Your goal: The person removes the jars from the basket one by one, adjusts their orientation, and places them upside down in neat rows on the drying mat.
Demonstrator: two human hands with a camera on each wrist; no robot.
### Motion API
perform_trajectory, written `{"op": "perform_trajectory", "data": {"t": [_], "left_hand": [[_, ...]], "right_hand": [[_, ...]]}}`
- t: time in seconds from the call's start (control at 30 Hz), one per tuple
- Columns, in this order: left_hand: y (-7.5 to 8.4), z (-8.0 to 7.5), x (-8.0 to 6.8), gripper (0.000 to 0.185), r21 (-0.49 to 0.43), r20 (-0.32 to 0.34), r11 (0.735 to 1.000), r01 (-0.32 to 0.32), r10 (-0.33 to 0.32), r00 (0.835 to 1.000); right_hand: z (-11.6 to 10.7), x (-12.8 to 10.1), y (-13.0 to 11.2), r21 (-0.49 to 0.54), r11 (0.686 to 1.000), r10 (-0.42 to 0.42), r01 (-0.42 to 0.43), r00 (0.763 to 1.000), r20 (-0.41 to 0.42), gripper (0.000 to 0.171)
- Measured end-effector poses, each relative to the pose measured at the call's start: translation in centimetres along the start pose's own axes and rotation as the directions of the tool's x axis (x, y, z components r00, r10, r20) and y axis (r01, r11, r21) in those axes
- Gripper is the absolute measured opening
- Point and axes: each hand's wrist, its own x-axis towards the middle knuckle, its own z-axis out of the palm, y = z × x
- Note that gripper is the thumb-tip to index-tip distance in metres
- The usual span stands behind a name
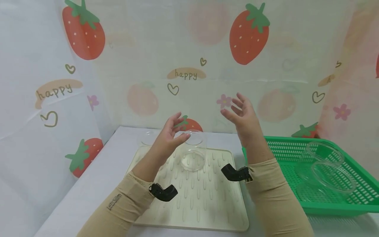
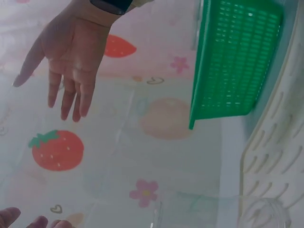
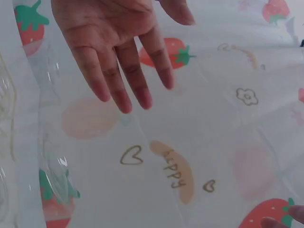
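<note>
Both hands raised, empty: left hand (image 1: pixel 168 133) hovers just above the clear glass jar (image 1: pixel 193 149), fingers loosely spread; right hand (image 1: pixel 244 115) up right of it, fingers splayed. Jar stands upright on the ribbed drying mat (image 1: pixel 207 200), green basket (image 1: pixel 340 207) right of the mat holds more clear glassware, likely the supply

Cup (image 1: pixel 193 149): clear, glossy, glass or plastic unclear. Mat (image 1: pixel 204 197): matt cream, ribbed, rubbery look. Basket (image 1: pixel 349 197): green perforated plastic, slight sheen. Backdrop (image 1: pixel 189 65): printed cloth, creased. Sleeves (image 1: pixel 121 204): beige knit fabric
</note>
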Motion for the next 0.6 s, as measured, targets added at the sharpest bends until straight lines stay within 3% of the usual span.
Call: {"op": "perform_trajectory", "data": {"t": [0.33,0.6], "left_hand": [[0.9,2.9,2.3,0.075,-0.026,0.035,1.0,0.002,-0.001,0.999],[1.0,6.1,3.5,0.075,-0.019,0.127,1.0,0.008,-0.005,0.992]], "right_hand": [[-7.7,-0.7,-2.2,-0.255,0.966,0.045,-0.039,0.999,0.016,0.083],[-14.7,-2.4,-2.2,-0.429,0.897,0.127,-0.101,0.991,0.033,0.076]]}}
